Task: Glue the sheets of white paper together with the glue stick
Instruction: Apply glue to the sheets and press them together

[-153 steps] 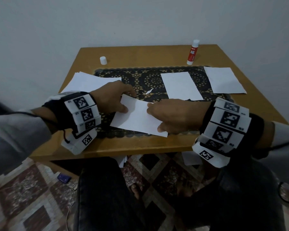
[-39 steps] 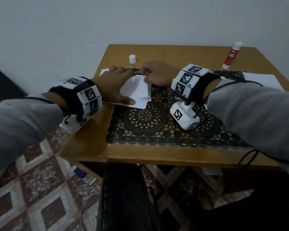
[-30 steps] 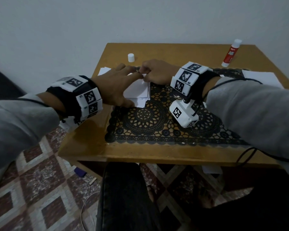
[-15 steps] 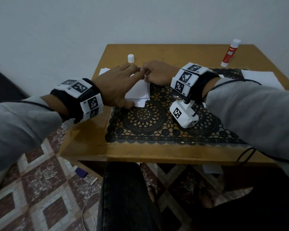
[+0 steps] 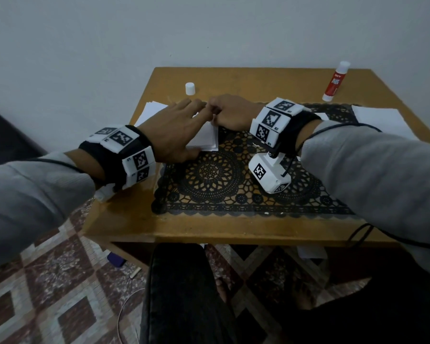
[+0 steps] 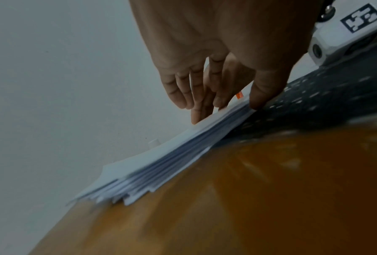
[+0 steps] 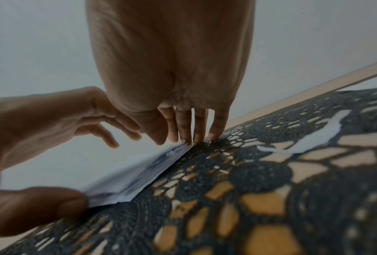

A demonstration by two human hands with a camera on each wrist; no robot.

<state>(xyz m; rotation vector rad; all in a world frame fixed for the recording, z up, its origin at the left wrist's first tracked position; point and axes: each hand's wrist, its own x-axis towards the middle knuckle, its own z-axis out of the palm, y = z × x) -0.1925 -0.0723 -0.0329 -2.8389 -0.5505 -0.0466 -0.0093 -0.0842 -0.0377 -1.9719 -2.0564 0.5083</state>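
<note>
A stack of white paper sheets (image 5: 209, 139) (image 6: 161, 163) (image 7: 144, 174) lies at the back left of the wooden table (image 5: 209, 229), half on a black lace mat (image 5: 216, 184). My left hand (image 5: 181, 130) lies over it with straight fingers, its thumb (image 6: 260, 98) pressing the near right corner. My right hand (image 5: 230, 112) stands at the stack's far right corner, fingertips (image 7: 190, 138) down on its edge. The red-and-white glue stick (image 5: 335, 80) stands at the back right, away from both hands. Its white cap (image 5: 190, 88) stands behind the hands.
More white sheets (image 5: 382, 120) lie at the right side of the mat. A small white paper scrap (image 7: 314, 143) lies on the mat to the right of my right hand. The wall rises just behind the table. My knees are under the front edge.
Five seconds ago both hands held one sheet at the table's front. Now they are at the back-left stack. Over the last second my left fingers slid across the stack toward my right hand.
</note>
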